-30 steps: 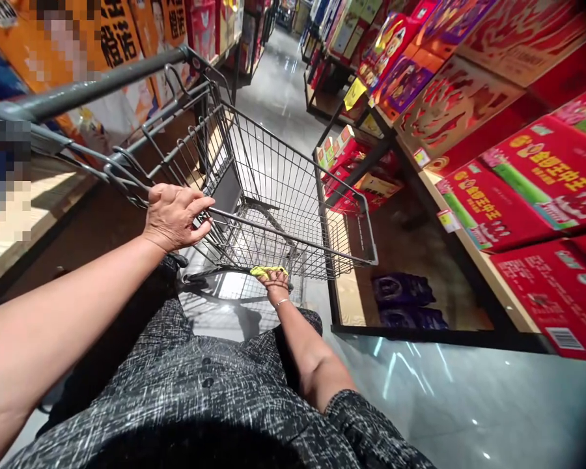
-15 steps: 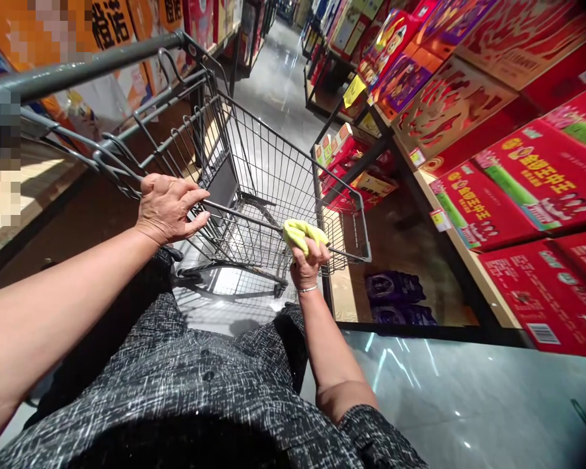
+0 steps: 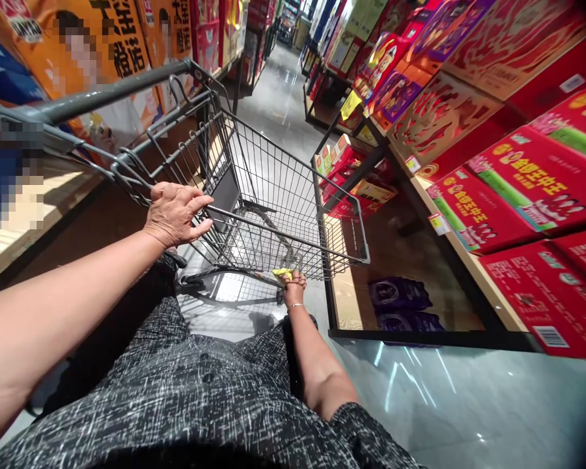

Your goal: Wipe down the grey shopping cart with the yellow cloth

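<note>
A grey wire shopping cart (image 3: 273, 169) stands before me, its side facing my body. My left hand (image 3: 178, 213) is closed around the top rim of the near side, close to the handle end. Lower down, my right hand (image 3: 294, 286) holds a yellow-green cloth (image 3: 282, 272) against the lower frame, near the bottom of the basket and a wheel. Most of the cloth is hidden by the fingers. The cart's thick handle bar (image 3: 112, 91) lies to the upper left.
Red gift boxes (image 3: 522, 176) are stacked on the right-hand shelf, with purple packages (image 3: 403, 306) on its lower level. Orange packs (image 3: 102, 65) line the left shelf. A shiny grey floor (image 3: 283, 85) runs along the aisle between.
My right hand has gone down with the cloth from the basket's top rim to the lower frame. My left hand keeps its place on the rim.
</note>
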Motion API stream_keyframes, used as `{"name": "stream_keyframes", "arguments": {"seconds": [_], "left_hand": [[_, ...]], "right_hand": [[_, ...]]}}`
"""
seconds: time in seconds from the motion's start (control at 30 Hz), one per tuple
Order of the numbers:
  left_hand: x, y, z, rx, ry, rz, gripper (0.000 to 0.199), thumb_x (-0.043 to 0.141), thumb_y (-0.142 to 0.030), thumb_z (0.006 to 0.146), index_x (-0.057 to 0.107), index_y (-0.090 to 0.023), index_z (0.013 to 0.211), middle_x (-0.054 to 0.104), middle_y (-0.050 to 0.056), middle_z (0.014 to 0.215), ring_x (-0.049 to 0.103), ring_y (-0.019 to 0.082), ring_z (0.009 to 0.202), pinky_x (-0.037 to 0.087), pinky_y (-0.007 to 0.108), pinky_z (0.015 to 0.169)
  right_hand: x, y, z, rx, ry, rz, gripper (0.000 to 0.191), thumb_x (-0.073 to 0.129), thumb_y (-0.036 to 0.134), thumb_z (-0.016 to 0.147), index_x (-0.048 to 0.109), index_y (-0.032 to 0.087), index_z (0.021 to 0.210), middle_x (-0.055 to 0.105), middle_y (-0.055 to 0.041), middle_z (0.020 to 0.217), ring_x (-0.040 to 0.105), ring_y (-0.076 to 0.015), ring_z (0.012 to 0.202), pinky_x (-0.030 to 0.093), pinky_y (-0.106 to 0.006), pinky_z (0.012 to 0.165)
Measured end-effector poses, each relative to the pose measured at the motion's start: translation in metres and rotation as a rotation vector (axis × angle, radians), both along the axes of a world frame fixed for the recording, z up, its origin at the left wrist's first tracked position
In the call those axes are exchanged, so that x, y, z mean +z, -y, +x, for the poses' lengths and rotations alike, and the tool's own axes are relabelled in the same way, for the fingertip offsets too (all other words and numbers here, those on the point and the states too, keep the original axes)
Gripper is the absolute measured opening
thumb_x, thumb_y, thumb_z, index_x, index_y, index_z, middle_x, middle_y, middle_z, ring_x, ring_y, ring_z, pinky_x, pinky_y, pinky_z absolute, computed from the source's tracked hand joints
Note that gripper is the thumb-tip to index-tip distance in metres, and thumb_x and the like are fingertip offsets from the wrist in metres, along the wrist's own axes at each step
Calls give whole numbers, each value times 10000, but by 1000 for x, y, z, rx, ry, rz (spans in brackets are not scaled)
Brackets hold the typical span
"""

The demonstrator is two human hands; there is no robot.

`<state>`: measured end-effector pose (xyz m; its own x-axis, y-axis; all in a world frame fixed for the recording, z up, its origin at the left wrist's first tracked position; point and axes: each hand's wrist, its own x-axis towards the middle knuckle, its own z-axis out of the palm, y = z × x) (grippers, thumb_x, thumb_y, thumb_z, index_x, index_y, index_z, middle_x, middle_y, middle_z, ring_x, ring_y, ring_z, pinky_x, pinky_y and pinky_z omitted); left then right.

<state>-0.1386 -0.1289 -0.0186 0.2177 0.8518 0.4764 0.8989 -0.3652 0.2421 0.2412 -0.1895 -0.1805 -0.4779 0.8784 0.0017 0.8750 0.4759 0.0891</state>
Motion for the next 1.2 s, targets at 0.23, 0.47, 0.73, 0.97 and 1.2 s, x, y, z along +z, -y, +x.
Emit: {"name": "stream_keyframes", "arguments": {"seconds": [0.23,0.47,0.73,0.97,1.2], "left_hand": [[10,8,14,-46,-134,150,544,634,-483,821,570,-231,1299,473,68,1425,328,343,1340,113,589,1111],[19,11,95,-302,-348,24,578,511,-414,899,437,-200,1431,576,107,1352,404,284,1347,54,527,1172],[35,6,170,-295,-478,-91,362,576,-349,851,650,-102,1105,672,159,1041,552,314,1099,196,478,1131],[44,-21,181,-405,-566,-185,494,596,-468,856,610,-131,1217,647,145,1105,547,314,1067,357,444,952],[41,-28,192,-505,-581,-311,434,550,-470,888,569,-202,1229,673,93,1087,601,277,980,414,392,865]], "right_hand": [[87,-12,22,-239,-492,554,399,482,73,786,734,275,1019,533,-82,1190,430,-284,1162,387,-463,985],[133,-27,6,-464,-534,695,538,528,107,708,642,289,1202,482,-75,1258,429,-275,1132,382,-469,940],[143,-26,-50,-188,-466,446,571,583,167,788,562,337,1333,481,-66,1373,425,-274,1176,340,-433,987],[107,-23,82,-487,-541,564,502,492,120,730,624,225,1202,446,-130,1315,388,-344,1241,326,-566,1007],[73,-29,80,-592,-664,684,407,466,111,767,584,203,1145,350,-149,1313,336,-347,1288,332,-612,1022]]}}
